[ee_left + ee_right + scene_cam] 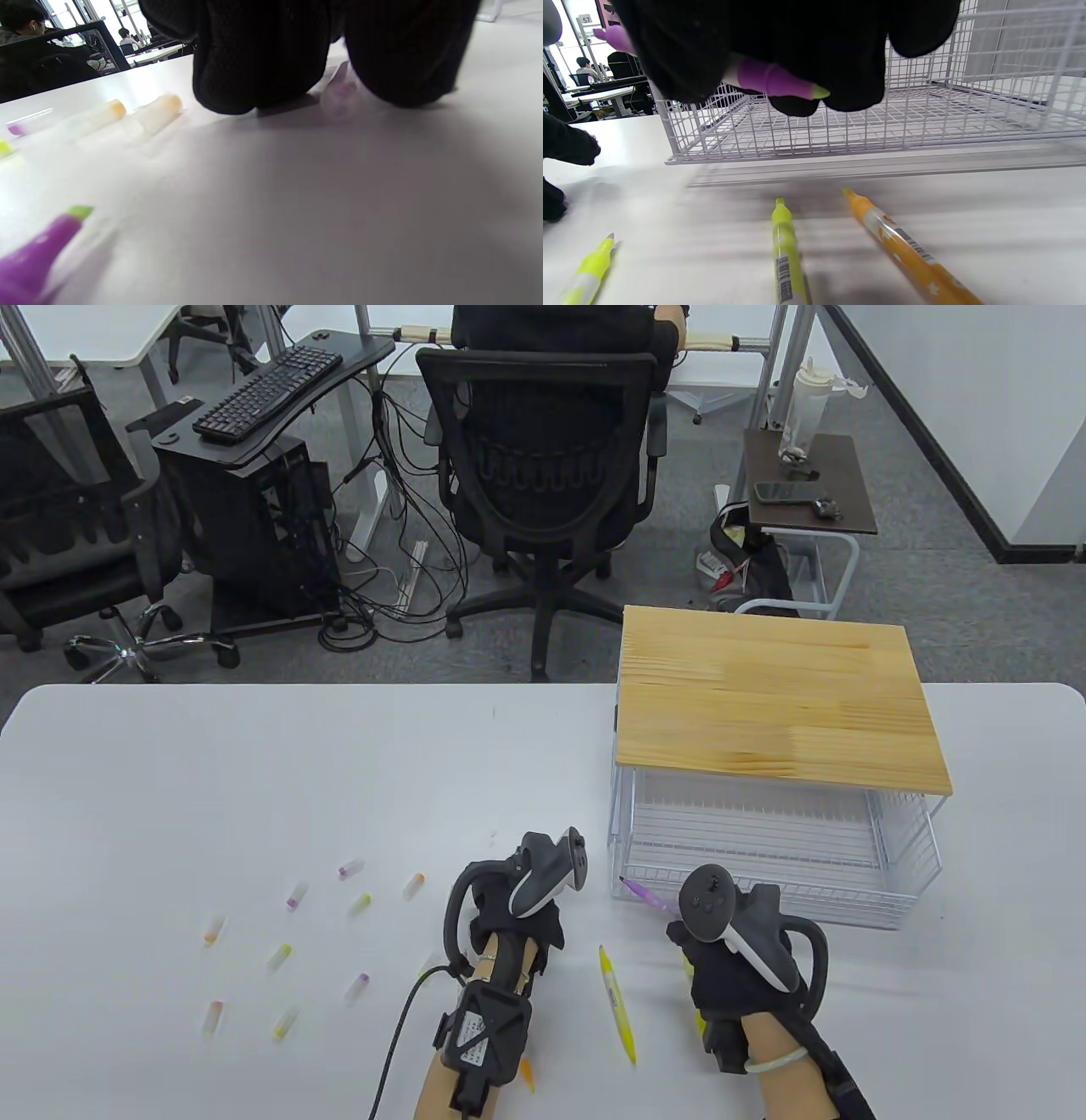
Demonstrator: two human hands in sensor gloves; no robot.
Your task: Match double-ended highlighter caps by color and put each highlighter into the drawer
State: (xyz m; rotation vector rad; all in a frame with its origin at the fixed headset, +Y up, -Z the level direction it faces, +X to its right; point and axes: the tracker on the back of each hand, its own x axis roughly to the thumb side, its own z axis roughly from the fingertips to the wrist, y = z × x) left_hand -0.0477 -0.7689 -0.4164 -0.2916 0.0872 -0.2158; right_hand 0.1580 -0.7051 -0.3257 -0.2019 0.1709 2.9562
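Holding a purple highlighter (774, 79) in the right hand (731, 943), the person has its fingers curled round the pen, which sticks out both sides of the glove. Both of its tips look bare, so it needs two purple caps.

The left hand (519, 909) is down on the white table (254, 763), and its fingers (254, 63) look set to pinch a small purple-tipped cap (339, 95) lying between them. I cannot tell if they grip it yet, as the picture is blurry. To do this well, I think the left hand should squeeze the cap near its closed end, lift it straight, then push it on the pen until it stops. The caps are tiny, round and smooth, so they may roll or slip away.

More caps (288, 950) lie scattered to the left. They are clear plastic with orange, yellow or purple ends. A yellow highlighter (617, 1003) lies between the two hands, and an orange highlighter (903, 245) lies close by too. These pens are thin, round and shiny, with pointy tips.

The drawer (764, 848) is a white wire basket, pulled open under a flat wooden top (772, 704). It sits just beyond the right hand, and I see no pen in it yet.
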